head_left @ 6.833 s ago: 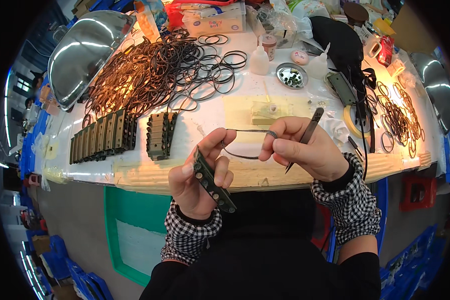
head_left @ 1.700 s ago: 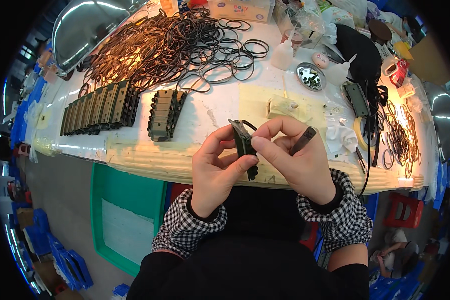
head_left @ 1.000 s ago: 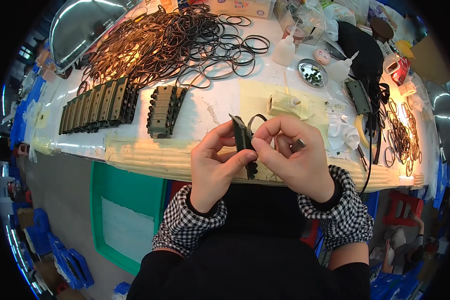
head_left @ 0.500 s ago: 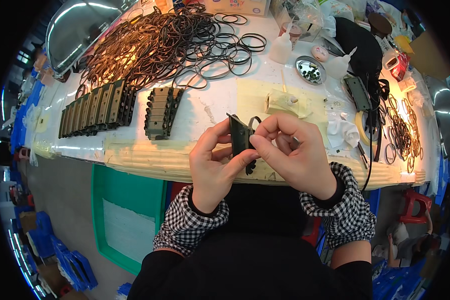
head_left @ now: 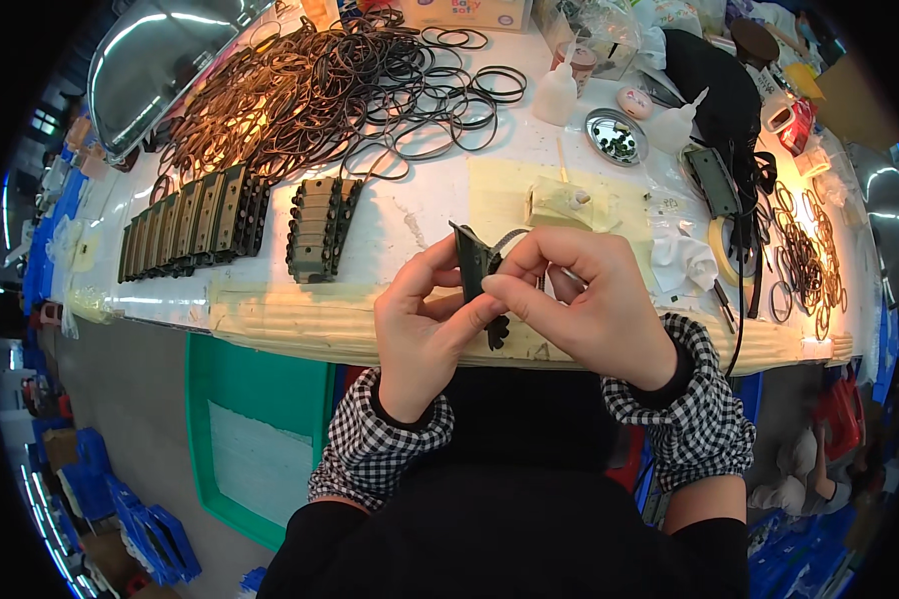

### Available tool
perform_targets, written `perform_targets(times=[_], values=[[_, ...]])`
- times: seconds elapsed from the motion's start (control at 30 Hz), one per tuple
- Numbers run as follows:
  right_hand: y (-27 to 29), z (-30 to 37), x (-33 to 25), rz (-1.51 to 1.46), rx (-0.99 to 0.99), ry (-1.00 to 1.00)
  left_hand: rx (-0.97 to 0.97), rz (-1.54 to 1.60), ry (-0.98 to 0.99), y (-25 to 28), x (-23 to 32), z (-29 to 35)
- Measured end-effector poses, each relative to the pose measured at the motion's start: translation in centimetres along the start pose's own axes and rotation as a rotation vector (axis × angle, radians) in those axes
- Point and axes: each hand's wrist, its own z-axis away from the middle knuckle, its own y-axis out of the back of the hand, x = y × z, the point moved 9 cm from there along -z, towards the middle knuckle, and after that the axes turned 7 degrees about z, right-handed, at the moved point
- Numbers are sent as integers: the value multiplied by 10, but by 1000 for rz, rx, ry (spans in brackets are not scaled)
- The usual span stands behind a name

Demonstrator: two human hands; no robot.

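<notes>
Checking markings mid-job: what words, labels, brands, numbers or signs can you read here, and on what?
Pale box at the picture's top edge: large printed lettering, wording not copied here.
Small pinkish-white round item: mark too small to read.
Red packet: print too small and blurred to read.
Dark green part in the left hand: no readable text.

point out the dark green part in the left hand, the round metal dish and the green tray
dark green part (head_left: 471,267), head view: its flat face
round metal dish (head_left: 609,114), head view: near its upper rim
green tray (head_left: 260,371), head view: bare green surface, upper portion
</notes>
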Motion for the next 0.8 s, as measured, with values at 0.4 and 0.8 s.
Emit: perform_targets(times=[0.4, 0.8], values=[[30, 3, -34, 233, 259, 347, -251, 481, 411, -17, -24, 12], [18, -5, -34, 312, 31, 422, -340, 427, 451, -21, -23, 17]])
